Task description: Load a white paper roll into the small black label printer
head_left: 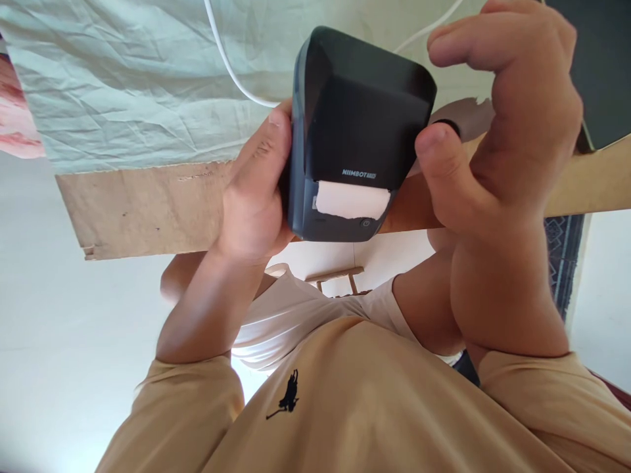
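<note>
A black label printer (pixel 365 118) marked NIIMBOT is held up in front of me, slightly tilted. From its lower slot sticks a short white paper strip (pixel 352 200) with a torn edge. My left hand (pixel 256 190) grips the printer's left side, thumb along the edge and the other fingers hidden behind it. Off the printer's right side is my right hand (pixel 513 112), its thumb and fingers apart and curved. The right thumb tip is close to the casing; whether it touches I cannot tell.
Behind the printer is a wooden table edge (pixel 148 210) partly covered by a wrinkled pale green cloth (pixel 133 85). A white cable (pixel 227 59) runs across the cloth. At the upper right lies a dark flat object (pixel 604 66). A small wooden stool (pixel 340 276) stands below.
</note>
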Action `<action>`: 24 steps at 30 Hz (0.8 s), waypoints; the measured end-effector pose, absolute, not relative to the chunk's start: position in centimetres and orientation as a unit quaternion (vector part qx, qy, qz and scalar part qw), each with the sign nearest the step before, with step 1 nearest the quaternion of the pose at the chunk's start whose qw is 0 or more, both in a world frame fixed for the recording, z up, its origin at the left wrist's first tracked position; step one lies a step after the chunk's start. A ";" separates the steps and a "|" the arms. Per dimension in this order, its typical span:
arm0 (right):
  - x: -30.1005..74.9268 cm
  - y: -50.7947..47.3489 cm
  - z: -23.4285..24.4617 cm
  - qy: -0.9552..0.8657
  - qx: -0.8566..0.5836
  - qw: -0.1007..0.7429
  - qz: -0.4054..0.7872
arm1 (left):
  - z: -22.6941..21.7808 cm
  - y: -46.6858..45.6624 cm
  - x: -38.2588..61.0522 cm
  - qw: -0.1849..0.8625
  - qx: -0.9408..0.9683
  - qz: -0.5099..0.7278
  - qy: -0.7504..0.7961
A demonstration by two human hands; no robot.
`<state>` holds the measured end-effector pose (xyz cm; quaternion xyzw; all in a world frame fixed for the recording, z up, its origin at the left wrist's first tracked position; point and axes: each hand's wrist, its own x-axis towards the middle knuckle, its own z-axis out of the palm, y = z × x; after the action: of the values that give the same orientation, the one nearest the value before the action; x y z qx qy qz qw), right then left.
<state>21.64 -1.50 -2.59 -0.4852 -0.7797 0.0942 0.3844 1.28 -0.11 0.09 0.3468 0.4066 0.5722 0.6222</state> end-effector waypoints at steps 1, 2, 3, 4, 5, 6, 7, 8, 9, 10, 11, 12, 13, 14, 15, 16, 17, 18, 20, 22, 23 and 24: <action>21.7 -1.5 -2.6 -0.779 -0.485 0.387 0.097 | 0.4 0.0 1.3 0.624 0.345 0.569 0.410; 21.7 -1.5 -2.7 -0.778 -0.482 0.391 0.098 | 0.6 0.0 1.2 0.625 0.343 0.566 0.413; 21.8 -1.4 -2.9 -0.777 -0.481 0.392 0.102 | 0.9 0.0 1.1 0.627 0.341 0.564 0.416; 21.8 -1.3 -3.1 -0.778 -0.478 0.396 0.102 | 1.1 0.0 1.0 0.627 0.339 0.562 0.419; 21.9 -1.2 -3.3 -0.778 -0.475 0.400 0.097 | 1.3 -0.1 0.9 0.628 0.338 0.560 0.422; 22.0 -1.1 -3.6 -0.777 -0.472 0.408 0.088 | 1.4 -0.1 0.8 0.629 0.336 0.557 0.425; 22.1 -1.0 -3.8 -0.776 -0.469 0.414 0.079 | 1.5 -0.2 0.7 0.630 0.335 0.555 0.428; 22.2 -0.9 -4.0 -0.775 -0.466 0.420 0.072 | 1.6 -0.3 0.7 0.631 0.334 0.552 0.431; 22.2 -0.9 -4.2 -0.775 -0.465 0.421 0.069 | 1.6 -0.3 0.6 0.632 0.333 0.549 0.434; 22.2 -0.8 -4.4 -0.777 -0.465 0.419 0.070 | 1.5 -0.3 0.6 0.633 0.332 0.546 0.437; 22.2 -0.8 -4.5 -0.779 -0.466 0.413 0.074 | 1.5 -0.3 0.6 0.635 0.331 0.543 0.439; 22.1 -0.8 -4.6 -0.780 -0.466 0.411 0.075 | 1.4 -0.4 0.6 0.636 0.330 0.540 0.442; 22.1 -0.9 -4.5 -0.780 -0.465 0.412 0.074 | 1.2 -0.4 0.6 0.638 0.329 0.537 0.444; 22.0 -1.0 -4.4 -0.778 -0.465 0.416 0.070 | 1.1 -0.5 0.6 0.639 0.328 0.534 0.446; 21.9 -1.1 -4.2 -0.778 -0.467 0.414 0.070 | 0.9 -0.6 0.6 0.641 0.327 0.530 0.449; 21.9 -1.3 -3.9 -0.778 -0.471 0.409 0.073 | 0.7 -0.8 0.5 0.642 0.326 0.527 0.451; 21.8 -1.5 -3.6 -0.780 -0.476 0.398 0.080 | 0.5 -1.0 0.4 0.642 0.326 0.524 0.454; 21.8 -1.7 -3.2 -0.783 -0.482 0.382 0.090 | 0.2 -1.2 0.3 0.641 0.326 0.522 0.458; 21.7 -2.1 -2.6 -0.788 -0.489 0.361 0.101 | -0.6 -1.8 0.0 0.633 0.329 0.522 0.468; 21.7 -2.4 -2.3 -0.791 -0.486 0.358 0.098 | -1.6 -2.3 -0.5 0.614 0.336 0.538 0.470; 21.7 -2.4 -2.2 -0.794 -0.484 0.356 0.096 | -2.1 -2.5 -0.7 0.602 0.339 0.553 0.466; 21.7 -2.4 -2.2 -0.796 -0.482 0.355 0.093 | -2.7 -2.6 -0.9 0.593 0.342 0.568 0.457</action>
<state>21.74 -2.43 -2.23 -0.4817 -0.7960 0.0931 0.3545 -0.88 -2.64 -2.75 0.3422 0.4570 0.5681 0.5927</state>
